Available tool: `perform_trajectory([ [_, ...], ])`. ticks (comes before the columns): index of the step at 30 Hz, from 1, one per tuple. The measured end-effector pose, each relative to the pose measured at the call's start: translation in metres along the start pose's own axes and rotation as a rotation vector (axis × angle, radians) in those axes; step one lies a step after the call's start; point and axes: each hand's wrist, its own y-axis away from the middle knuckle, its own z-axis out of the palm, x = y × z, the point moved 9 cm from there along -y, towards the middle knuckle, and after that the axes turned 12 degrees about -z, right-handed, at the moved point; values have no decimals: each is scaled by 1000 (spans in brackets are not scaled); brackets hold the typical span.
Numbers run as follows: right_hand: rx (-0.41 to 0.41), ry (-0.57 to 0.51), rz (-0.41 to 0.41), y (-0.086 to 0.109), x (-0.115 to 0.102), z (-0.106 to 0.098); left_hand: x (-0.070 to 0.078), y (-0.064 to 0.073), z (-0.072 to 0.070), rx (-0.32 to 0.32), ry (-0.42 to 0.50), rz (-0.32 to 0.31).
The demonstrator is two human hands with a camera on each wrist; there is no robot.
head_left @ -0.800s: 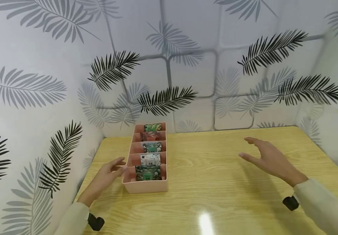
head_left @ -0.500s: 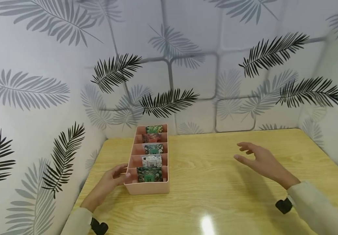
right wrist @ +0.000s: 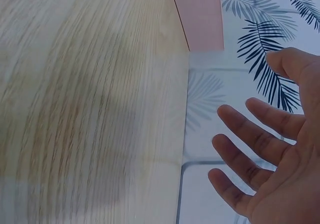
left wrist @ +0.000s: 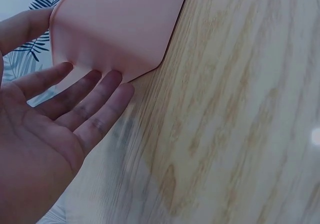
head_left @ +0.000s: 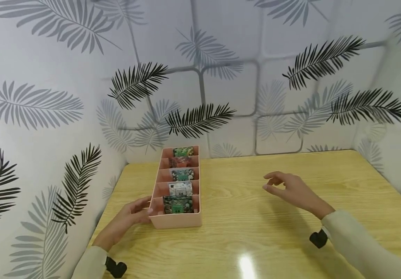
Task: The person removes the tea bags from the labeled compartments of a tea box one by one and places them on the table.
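A pink divided storage box (head_left: 175, 221) stands on the left half of the table, with small printed packets (head_left: 178, 204) in its compartments. My left hand (head_left: 122, 221) holds the box at its near left corner. In the left wrist view the fingertips (left wrist: 114, 76) press against the outer wall, while the thumb (left wrist: 27, 28) reaches over the rim and its tip is hidden. My right hand (head_left: 292, 190) hovers over the table to the right, well apart from the box, fingers loosely bent and holding nothing. The right wrist view shows its spread fingers (right wrist: 252, 139).
The wooden table (head_left: 235, 193) meets a wall covering (head_left: 228, 89) with a leaf pattern at the back and left. Each wrist wears a black camera mount (head_left: 318, 238). A bright light reflection lies near the table's front.
My left hand has moved onto the box's corner, its thumb now at the rim. My right hand has moved left and slightly down toward the box, its fingers bending a little more.
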Motion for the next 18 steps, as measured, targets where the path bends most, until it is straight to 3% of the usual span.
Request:
perform_trajectory([
  [12,-25,-62,-57,-34,-17,30,-7,1,2,-79,-2,-11],
  [18,-49,-119,-88,-54,-35,50,-3,1,5,-122,8,7],
])
